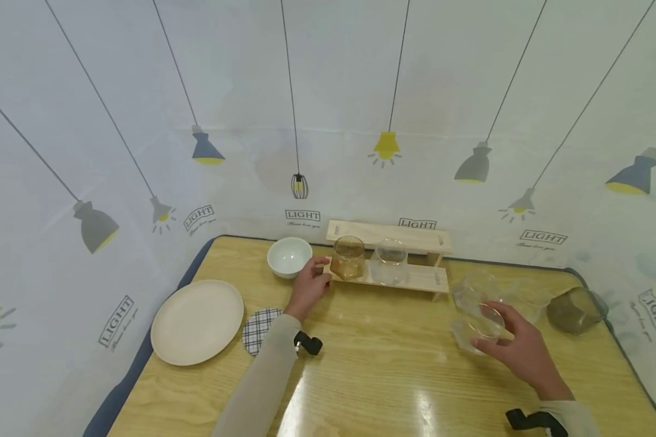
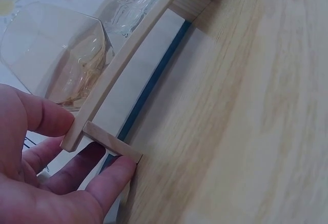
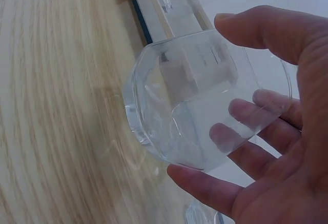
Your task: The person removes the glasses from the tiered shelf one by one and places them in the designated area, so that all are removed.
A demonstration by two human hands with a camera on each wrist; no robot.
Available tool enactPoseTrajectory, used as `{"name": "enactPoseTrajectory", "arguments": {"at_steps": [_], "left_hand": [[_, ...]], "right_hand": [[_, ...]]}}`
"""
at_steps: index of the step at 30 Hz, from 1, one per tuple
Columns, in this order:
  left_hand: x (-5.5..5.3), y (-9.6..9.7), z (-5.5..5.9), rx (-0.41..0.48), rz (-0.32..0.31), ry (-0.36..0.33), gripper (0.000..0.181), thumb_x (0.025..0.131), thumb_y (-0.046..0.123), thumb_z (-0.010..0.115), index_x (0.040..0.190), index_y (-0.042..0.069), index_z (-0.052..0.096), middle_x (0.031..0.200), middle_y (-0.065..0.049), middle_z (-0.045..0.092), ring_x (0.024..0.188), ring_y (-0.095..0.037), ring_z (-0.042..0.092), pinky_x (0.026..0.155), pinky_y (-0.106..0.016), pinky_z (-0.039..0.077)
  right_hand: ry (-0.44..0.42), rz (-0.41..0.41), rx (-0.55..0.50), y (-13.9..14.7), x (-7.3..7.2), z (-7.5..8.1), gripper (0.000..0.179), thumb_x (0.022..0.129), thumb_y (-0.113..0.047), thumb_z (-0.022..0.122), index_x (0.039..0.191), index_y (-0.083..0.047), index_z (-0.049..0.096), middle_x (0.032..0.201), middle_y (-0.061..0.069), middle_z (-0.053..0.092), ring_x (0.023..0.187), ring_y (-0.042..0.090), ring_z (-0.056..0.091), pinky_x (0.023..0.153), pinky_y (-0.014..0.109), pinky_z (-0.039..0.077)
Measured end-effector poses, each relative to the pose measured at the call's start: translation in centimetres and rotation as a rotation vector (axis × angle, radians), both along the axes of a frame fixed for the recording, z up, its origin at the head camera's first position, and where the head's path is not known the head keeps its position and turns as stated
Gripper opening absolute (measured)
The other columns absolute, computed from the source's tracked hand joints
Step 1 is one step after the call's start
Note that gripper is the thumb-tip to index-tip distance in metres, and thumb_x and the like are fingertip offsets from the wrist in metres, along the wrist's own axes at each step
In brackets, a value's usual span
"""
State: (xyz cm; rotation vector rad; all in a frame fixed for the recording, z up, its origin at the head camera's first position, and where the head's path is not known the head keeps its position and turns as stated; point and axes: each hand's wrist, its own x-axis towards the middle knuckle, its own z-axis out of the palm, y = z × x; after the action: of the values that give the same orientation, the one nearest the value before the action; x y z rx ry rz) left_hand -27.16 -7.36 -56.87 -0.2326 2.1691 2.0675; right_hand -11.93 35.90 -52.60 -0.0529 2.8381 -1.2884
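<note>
With thumb and fingers around its side, my right hand (image 1: 522, 349) holds a clear faceted glass (image 3: 174, 101) at the right of the table. The right wrist view shows the glass tilted, its thick base toward the tabletop. At the other side, my left hand (image 2: 46, 167) grips the left end of a two-tier wooden rack (image 1: 425, 278), fingertips on the board and its short leg. On the rack's lower tier stand an amber-tinted glass (image 1: 348, 260), beside my left fingers, and a clear glass (image 1: 389, 264) to its right.
More clear glasses (image 1: 527, 297) and a dark grey glass (image 1: 576, 311) stand behind and right of my right hand. A white bowl (image 1: 288, 258), a cream plate (image 1: 197, 321) and a checked coaster (image 1: 258, 328) lie on the left. A printed curtain (image 1: 339, 139) borders the table.
</note>
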Motion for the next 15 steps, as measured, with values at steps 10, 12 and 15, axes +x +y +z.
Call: {"name": "enactPoseTrajectory", "arguments": {"at_steps": [10,12,15], "left_hand": [[-0.18,-0.14,0.39,0.021,0.001,0.011,0.039,0.098,0.007,0.062,0.136,0.016,0.063,0.121,-0.016,0.063,0.094,-0.022,0.065,0.082,-0.036,0.058],[-0.18,-0.13,0.36,0.020,-0.006,0.002,0.039,0.098,0.007,0.062,0.136,0.016,0.063,0.122,-0.016,0.064,0.094,-0.022,0.065,0.081,-0.036,0.058],[-0.11,-0.11,0.19,0.014,-0.015,-0.014,0.039,0.098,0.008,0.062,0.136,0.017,0.063,0.123,-0.015,0.064,0.095,-0.021,0.064,0.081,-0.034,0.058]], "right_hand": [[-0.008,-0.011,-0.014,0.58,-0.10,-0.24,0.085,0.092,-0.036,0.085,0.161,-0.014,0.041,0.163,0.023,0.043,0.144,0.055,0.042,0.080,0.027,0.061],[-0.002,-0.017,-0.018,0.77,0.17,-0.51,0.084,0.091,-0.035,0.085,0.161,-0.014,0.041,0.162,0.024,0.044,0.142,0.056,0.045,0.078,0.023,0.059],[0.007,-0.024,-0.034,1.06,0.64,-0.92,0.083,0.092,-0.033,0.085,0.161,-0.016,0.042,0.162,0.019,0.046,0.140,0.055,0.046,0.078,0.021,0.059]]}}
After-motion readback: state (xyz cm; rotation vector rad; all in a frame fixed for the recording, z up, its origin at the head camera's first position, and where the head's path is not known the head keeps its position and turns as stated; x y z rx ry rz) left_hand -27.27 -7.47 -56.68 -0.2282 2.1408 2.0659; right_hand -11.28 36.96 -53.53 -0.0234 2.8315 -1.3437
